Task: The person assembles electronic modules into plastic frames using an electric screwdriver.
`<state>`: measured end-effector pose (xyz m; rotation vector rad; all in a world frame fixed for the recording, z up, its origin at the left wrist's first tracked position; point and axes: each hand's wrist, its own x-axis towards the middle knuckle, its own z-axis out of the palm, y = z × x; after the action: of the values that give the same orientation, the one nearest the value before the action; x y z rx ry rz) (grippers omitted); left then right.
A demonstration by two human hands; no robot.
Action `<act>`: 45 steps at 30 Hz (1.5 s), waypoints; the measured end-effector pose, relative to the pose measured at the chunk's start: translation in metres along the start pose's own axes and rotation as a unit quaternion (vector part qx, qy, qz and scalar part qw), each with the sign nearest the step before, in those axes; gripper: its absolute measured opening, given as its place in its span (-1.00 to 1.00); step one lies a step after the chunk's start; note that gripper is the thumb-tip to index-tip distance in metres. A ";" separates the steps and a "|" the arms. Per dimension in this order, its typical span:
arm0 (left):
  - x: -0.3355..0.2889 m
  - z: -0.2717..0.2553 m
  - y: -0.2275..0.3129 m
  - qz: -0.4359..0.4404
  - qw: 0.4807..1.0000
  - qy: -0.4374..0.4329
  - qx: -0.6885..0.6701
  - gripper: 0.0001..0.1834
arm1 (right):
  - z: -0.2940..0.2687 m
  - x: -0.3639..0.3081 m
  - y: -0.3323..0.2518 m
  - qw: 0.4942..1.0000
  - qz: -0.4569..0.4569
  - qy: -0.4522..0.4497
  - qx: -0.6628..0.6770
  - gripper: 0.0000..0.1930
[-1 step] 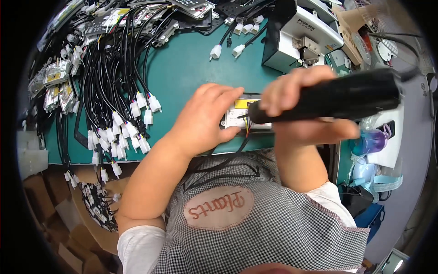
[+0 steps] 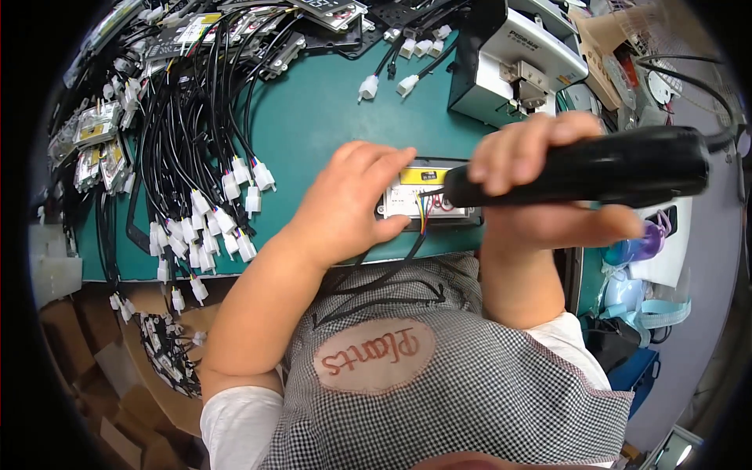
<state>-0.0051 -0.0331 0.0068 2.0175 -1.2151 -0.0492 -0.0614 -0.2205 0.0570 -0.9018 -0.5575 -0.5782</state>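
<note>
Under my hands lies a flat electronic module (image 2: 403,205) with a white board, a yellow label and thin coloured wires, in a dark housing. My left hand (image 2: 352,196) grips its left end, thumb at the near edge and fingers at the far edge. My right hand (image 2: 540,172) is wrapped around a black corded electric screwdriver (image 2: 619,168), held nearly level. The tool's thin bit points left over the middle of the board, by the coloured wires. Whether the tip touches the board I cannot tell. A black cable (image 2: 415,249) runs from the module toward my apron.
A thick bundle of black cables with white connectors (image 2: 262,176) covers the left of the green table (image 2: 313,102). More modules (image 2: 98,125) are heaped at the far left. A white and black machine (image 2: 509,70) stands at the back right. A purple-blue cup (image 2: 646,243) sits at right.
My right hand and the screwdriver have shifted to the right, uncovering more of the yellow label and wires. My left hand has stayed on the module.
</note>
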 end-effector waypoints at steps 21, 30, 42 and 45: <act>-0.126 -0.137 0.027 -0.142 0.930 0.316 0.123 -0.08 | -0.022 0.030 -0.054 0.999 0.037 0.013 0.023 -0.22; -0.227 -0.209 0.050 -0.228 0.818 0.391 0.355 -0.37 | -0.023 0.042 -0.014 0.995 0.063 0.062 -0.036 -0.23; -0.406 -0.320 0.035 -0.594 0.576 0.381 0.413 -0.42 | -0.052 0.041 -0.021 0.994 0.087 0.059 -0.023 -0.23; -0.358 -0.294 -0.002 -0.542 0.656 0.373 0.369 -0.52 | -0.034 0.032 -0.011 0.993 0.075 0.072 -0.055 -0.25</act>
<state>-0.0824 0.4152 0.0934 2.6952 0.7333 0.7310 -0.0393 -0.2621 0.0672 -0.9882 -0.3269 -0.5359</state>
